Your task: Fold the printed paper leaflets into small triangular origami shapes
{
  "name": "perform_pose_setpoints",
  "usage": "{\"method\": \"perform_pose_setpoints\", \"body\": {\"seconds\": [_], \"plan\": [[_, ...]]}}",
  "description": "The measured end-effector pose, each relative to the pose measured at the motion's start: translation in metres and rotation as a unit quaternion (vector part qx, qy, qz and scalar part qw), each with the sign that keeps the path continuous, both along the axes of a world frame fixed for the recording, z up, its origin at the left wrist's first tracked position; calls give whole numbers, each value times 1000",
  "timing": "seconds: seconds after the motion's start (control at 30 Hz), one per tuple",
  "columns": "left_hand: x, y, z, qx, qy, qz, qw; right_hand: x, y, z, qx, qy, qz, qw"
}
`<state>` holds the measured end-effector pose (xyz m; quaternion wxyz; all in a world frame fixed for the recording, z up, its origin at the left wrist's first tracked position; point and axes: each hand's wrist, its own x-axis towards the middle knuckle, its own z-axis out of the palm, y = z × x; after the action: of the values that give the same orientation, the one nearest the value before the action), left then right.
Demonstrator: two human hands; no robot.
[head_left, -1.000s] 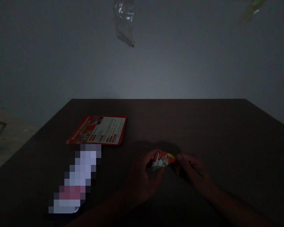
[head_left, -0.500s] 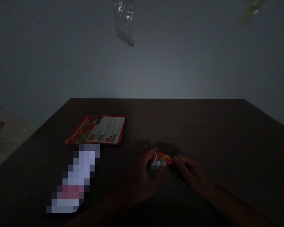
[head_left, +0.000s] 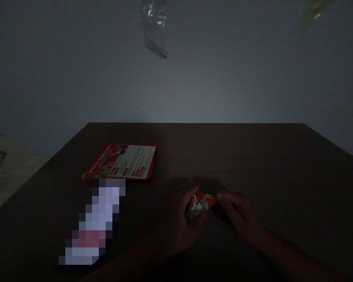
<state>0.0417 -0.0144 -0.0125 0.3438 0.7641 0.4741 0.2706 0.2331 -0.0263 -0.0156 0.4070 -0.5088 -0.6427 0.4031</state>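
Between my hands, over the near part of the dark table (head_left: 229, 156), is a small folded piece of red and white printed paper (head_left: 204, 201). My left hand (head_left: 181, 219) curves around its left side, thumb below and fingers above. The fingertips of my right hand (head_left: 237, 207) pinch its right corner. Part of the paper is hidden inside my left hand. A stack of red and white printed sheets (head_left: 132, 162) lies flat on the table, to the left and farther back.
A pixelated, bright elongated object (head_left: 97, 219) lies left of my left forearm, just in front of the sheets. Behind the table stands a grey wall (head_left: 223, 70), with a clear plastic bag (head_left: 155, 31) on it. The light is dim.
The folded paper has tilted slightly and sits a little lower, and my left hand has shifted slightly to the right with it. My right hand keeps its pinch.
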Motion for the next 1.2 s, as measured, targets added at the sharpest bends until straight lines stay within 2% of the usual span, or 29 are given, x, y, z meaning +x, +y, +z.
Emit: {"method": "perform_pose_setpoints", "body": {"seconds": [0.33,0.87,1.03,1.2], "plan": [[-2,1,6,-44,-33,-12,998,-1,0,4,32,-22,33,999],[-4,2,10,-96,-66,-14,993,-1,0,7,33,-27,58,997],[-1,3,12,-94,-71,-1,993,-2,0,2,33,-7,40,999],[-2,3,10,-101,-69,2,992,-3,-2,-4,26,45,-19,998]]}}
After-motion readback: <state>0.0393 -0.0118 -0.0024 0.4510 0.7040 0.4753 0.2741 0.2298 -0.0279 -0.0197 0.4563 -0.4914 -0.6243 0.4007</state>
